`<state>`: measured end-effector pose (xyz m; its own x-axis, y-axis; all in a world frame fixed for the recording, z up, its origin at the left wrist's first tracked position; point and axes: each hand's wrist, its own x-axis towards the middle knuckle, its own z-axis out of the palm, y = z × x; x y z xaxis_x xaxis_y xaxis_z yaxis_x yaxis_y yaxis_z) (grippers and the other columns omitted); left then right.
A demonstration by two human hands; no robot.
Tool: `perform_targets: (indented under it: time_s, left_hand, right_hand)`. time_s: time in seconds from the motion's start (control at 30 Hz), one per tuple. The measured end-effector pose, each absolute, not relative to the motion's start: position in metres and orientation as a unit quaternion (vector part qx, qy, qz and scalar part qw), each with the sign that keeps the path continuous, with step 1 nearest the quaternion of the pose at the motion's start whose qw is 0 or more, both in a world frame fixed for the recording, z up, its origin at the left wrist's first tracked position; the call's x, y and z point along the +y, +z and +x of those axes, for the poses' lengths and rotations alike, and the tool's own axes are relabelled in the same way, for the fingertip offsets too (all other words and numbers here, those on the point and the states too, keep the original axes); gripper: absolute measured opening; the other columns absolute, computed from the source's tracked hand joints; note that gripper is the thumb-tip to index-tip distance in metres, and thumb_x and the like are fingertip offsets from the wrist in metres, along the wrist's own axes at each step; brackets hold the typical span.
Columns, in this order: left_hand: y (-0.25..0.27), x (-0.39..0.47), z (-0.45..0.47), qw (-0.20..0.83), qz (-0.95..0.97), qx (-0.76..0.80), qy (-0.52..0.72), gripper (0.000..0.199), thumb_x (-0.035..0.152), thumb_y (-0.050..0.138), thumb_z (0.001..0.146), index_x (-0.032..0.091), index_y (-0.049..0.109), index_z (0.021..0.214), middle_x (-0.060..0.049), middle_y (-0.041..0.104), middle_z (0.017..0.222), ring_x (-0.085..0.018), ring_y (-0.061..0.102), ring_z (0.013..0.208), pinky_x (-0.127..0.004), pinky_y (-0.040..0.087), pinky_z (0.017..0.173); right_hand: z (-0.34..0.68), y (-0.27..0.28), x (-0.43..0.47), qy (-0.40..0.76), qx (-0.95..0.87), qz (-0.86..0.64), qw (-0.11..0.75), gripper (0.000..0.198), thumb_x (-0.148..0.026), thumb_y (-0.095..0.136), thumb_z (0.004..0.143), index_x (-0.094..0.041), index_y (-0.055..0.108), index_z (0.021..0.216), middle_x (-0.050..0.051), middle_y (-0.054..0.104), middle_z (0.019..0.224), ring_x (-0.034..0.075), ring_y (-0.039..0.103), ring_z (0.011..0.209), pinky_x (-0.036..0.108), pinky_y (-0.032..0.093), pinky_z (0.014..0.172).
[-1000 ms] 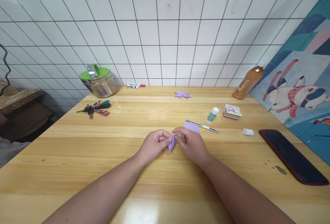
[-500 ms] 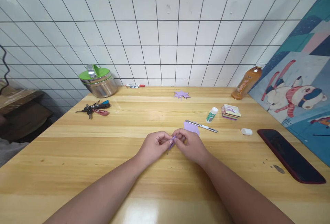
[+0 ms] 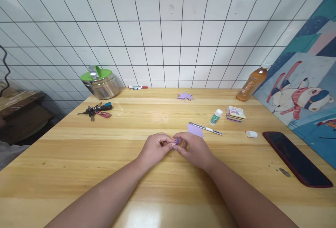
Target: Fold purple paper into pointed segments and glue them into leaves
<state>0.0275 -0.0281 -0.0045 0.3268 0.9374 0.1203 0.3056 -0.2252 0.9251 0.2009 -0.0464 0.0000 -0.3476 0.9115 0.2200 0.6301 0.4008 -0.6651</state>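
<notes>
A small folded piece of purple paper [image 3: 176,141] is pinched between my two hands, mostly hidden by the fingers. My left hand [image 3: 156,148] is closed on its left side, thumb against forefinger. From the right, my right hand [image 3: 194,150] grips the same paper with thumb and fingertips curled round it. Just beyond the right hand lies a flat purple sheet [image 3: 194,130], with a silver and white pen [image 3: 206,128] resting across its upper edge. Farther back, a purple paper leaf shape [image 3: 185,97] lies near the wall.
A glue stick [image 3: 216,116], a stack of paper [image 3: 235,113], a white cap [image 3: 251,134] and a phone [image 3: 296,158] lie to the right. An amber bottle [image 3: 250,85] stands behind. Keys [image 3: 96,110], a green-lidded pot [image 3: 102,84] and a marker [image 3: 138,87] are at the left.
The purple paper has turned between my fingertips and shows a shorter piece now. My right forefinger has shifted over its top and the right thumb slightly lower. The table items stay put.
</notes>
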Motion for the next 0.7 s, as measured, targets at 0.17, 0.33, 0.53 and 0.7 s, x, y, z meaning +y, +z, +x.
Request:
perform_targets:
  time_s: [0.17,0.33,0.53,0.7]
  left_hand:
    - [-0.0045,-0.0294,0.0275,0.435,0.694,0.448,0.360,0.015,0.031,0.064,0.071,0.016,0.068,0.067,-0.005,0.065,0.071,-0.014,0.057,0.062,-0.023,0.043,0.057]
    - [-0.0066,-0.0298,0.0286,0.457,0.666,0.467,0.361,0.019,0.034,0.064,0.071,0.015,0.068,0.072,-0.004,0.067,0.066,-0.014,0.059,0.059,-0.023,0.044,0.055]
    - [-0.0024,-0.0275,0.0292,0.504,0.613,0.462,0.396,0.023,0.035,0.065,0.071,0.014,0.066,0.077,-0.005,0.070,0.071,-0.016,0.062,0.064,-0.025,0.047,0.061]
    - [-0.0017,-0.0281,0.0317,0.544,0.592,0.454,0.383,0.021,0.032,0.069,0.066,0.013,0.066,0.075,-0.007,0.071,0.077,-0.018,0.064,0.070,-0.027,0.049,0.067]
  right_hand:
    - [0.2037,-0.0005,-0.0466,0.186,-0.803,-0.490,0.285,0.027,-0.018,0.053,0.077,-0.025,0.058,0.102,0.001,0.064,0.091,0.012,0.057,0.069,0.024,0.041,0.064]
    - [0.2024,-0.0001,-0.0474,0.173,-0.795,-0.496,0.303,0.030,-0.020,0.053,0.076,-0.024,0.054,0.106,0.001,0.061,0.097,0.012,0.055,0.069,0.025,0.042,0.066]
    - [0.1985,0.0070,-0.0510,0.163,-0.751,-0.540,0.342,0.006,-0.024,0.053,0.078,-0.021,0.049,0.081,-0.001,0.057,0.072,0.013,0.052,0.066,0.023,0.037,0.058]
    - [0.1976,0.0074,-0.0520,0.228,-0.753,-0.526,0.322,0.015,-0.035,0.051,0.082,-0.022,0.051,0.088,-0.001,0.062,0.081,0.011,0.053,0.064,0.022,0.037,0.057]
